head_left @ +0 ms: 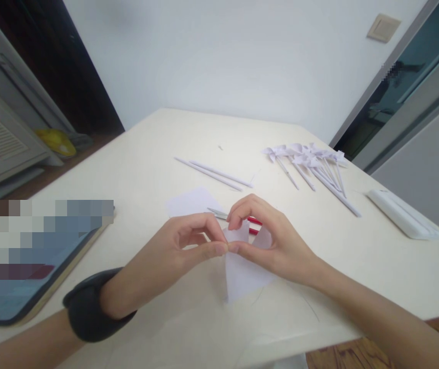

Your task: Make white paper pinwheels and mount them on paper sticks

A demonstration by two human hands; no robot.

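Your left hand point(188, 246) and right hand point(269, 241) meet at the near middle of the bench point(357, 266), each grip pinched shut on the top edge of a white paper point(242, 271). It looks light, limp and easily creased, so hold it near the fold. Scissors point(238, 219) lie just behind, a tablet point(30, 277) left, pinwheels point(311, 164) well apart; the near edge is close.

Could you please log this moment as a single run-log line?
left hand: pinching white paper piece | right hand: pinching same piece | scissors: behind hands on table | paper pinwheels: far right
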